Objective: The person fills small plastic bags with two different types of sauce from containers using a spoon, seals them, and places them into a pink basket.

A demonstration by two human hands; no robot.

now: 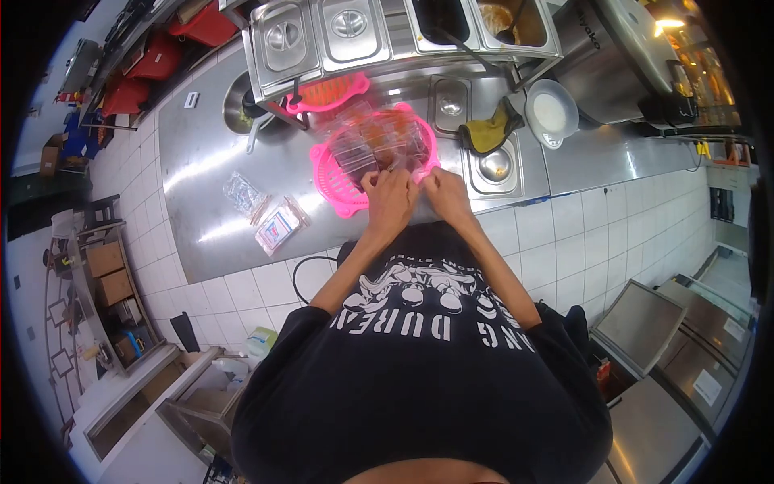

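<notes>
A pink perforated plastic basket (330, 179) stands on the steel counter before me, filled with clear plastic bags (391, 141) with dark and orange-red contents. My left hand (391, 198) is over the basket's near side, its fingers curled and pinched on the edge of a clear plastic bag. Close beside it on the right, my right hand (446, 194) is also closed, pinching the same clear plastic near the basket's rim. The fingertips are partly hidden by the backs of the hands.
Left of the basket lie packs of clear plastic bags (280, 226). A pan (239, 109) and a second pink basket (360, 83) are behind. Steel lidded containers (351, 32) line the shelf. At right are a yellow-black glove (492, 129) and a bowl (551, 113).
</notes>
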